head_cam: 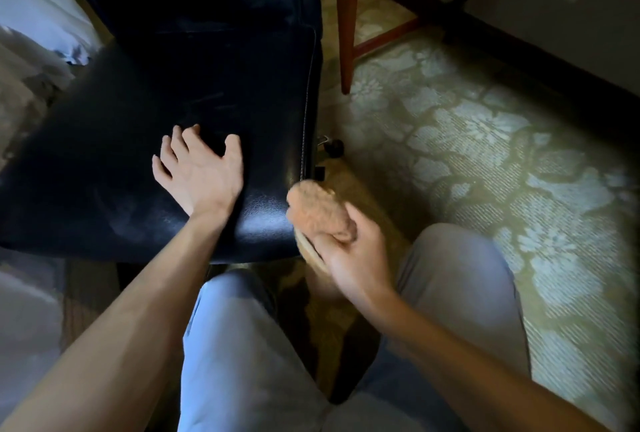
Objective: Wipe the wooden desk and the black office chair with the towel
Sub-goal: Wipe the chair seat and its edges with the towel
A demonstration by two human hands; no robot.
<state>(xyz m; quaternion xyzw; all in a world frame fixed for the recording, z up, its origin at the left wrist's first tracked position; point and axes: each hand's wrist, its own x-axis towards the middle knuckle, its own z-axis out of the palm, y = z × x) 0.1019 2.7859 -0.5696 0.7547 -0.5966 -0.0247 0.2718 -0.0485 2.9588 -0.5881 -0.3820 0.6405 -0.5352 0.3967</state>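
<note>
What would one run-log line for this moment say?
left hand: flat on chair seat | right hand: grips towel by seat's right edge

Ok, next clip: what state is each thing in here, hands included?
left hand, open, flat on the chair seat, fingers spread.
right hand, gripping the towel.
towel, bunched up at the seat's right edge; blurred, contact unclear.
black office chair, upright, left hand resting on its seat.
wooden desk, only its legs in view, standing on the carpet.
</note>
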